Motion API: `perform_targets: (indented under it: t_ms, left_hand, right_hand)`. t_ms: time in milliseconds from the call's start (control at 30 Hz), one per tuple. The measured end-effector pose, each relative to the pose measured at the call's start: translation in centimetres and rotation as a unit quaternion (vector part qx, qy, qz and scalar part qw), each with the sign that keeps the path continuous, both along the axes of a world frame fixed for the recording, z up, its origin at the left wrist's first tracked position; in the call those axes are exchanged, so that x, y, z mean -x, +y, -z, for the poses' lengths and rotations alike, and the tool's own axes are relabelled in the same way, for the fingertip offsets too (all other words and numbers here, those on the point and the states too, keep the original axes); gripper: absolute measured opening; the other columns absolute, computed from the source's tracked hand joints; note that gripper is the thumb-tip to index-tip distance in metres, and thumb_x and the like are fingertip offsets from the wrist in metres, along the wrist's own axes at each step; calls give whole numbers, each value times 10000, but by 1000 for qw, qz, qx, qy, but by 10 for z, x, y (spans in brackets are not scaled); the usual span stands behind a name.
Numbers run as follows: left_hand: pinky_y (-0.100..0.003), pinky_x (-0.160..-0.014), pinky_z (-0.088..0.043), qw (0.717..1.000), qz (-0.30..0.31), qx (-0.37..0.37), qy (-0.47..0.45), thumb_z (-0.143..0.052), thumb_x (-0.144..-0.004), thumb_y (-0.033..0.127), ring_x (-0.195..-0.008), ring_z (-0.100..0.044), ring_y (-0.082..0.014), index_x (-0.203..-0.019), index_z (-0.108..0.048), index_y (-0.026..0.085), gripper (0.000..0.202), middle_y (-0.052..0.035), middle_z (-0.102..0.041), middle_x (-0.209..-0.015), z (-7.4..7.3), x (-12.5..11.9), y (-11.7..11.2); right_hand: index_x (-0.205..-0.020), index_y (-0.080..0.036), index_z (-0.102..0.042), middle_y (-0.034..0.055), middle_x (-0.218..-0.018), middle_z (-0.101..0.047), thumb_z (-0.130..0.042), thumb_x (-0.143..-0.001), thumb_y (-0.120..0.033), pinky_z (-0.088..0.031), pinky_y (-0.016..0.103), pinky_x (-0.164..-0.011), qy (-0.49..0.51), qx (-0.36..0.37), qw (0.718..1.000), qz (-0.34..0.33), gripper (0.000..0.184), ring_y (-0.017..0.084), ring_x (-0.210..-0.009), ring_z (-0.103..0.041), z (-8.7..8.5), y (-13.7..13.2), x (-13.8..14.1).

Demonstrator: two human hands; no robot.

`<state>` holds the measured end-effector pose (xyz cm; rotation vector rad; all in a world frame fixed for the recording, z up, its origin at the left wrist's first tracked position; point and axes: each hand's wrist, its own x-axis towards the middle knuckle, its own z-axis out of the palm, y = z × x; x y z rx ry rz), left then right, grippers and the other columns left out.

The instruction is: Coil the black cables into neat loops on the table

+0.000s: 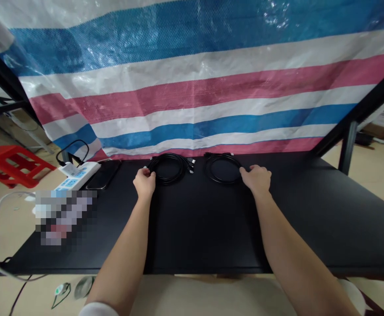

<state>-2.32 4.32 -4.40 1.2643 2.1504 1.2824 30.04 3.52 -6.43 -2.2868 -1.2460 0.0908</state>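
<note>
Two coiled black cables lie side by side near the back of the black table. At the left coil (181, 169), a thick bundle of loops with several light-coloured plug ends on its right, is my left hand (145, 182). Its thumb and fingers are closed on the coil's left edge, beside a small light tip. The right coil (224, 181) is thinner, with plug ends along its top. My right hand (257, 179) grips that coil's right edge between thumb and curled fingers. Both coils rest flat on the tabletop, apart from each other.
A white power strip (88, 172) with a plugged-in charger and a dark phone (102, 174) lie at the table's left, near a blurred-out patch. A striped tarp (192, 96) hangs behind the table (198, 232). A red stool (17, 164) stands beyond the left side.
</note>
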Motion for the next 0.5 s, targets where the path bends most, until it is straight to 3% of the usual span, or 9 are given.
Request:
perform_targets:
  t_ms: [200,367,500]
  left_hand:
    - [-388,-879,-482,999,20,7,46,-596,-673,228,-891,-658,-264,-717,-602,214,47,-82,-691,-815,-2,-4,-1]
    - [-395,-897,-470,997,3,-24,77,-577,-690,224,-925,-630,-257,-764,-610,186,90,-96,-656,-878,-5,-7,-3]
    - [-401,-905,-463,993,-12,-74,89,-565,-673,177,-925,-609,-246,-745,-589,185,76,-84,-622,-868,-4,-12,-4]
  right_hand:
    - [-961,-143,-721,200,-1023,-679,-537,-741,-286,-482,446,-781,41,52,998,-13,321,354,-986,-609,-7,-4,6]
    - [-828,-171,-741,180,-915,-696,-545,-723,-265,-507,434,-718,19,28,999,-22,241,330,-891,-646,-2,-2,4]
    - [-829,-178,-747,148,-899,-707,-573,-686,-218,-512,412,-746,35,10,999,-6,229,315,-907,-652,0,-1,6]
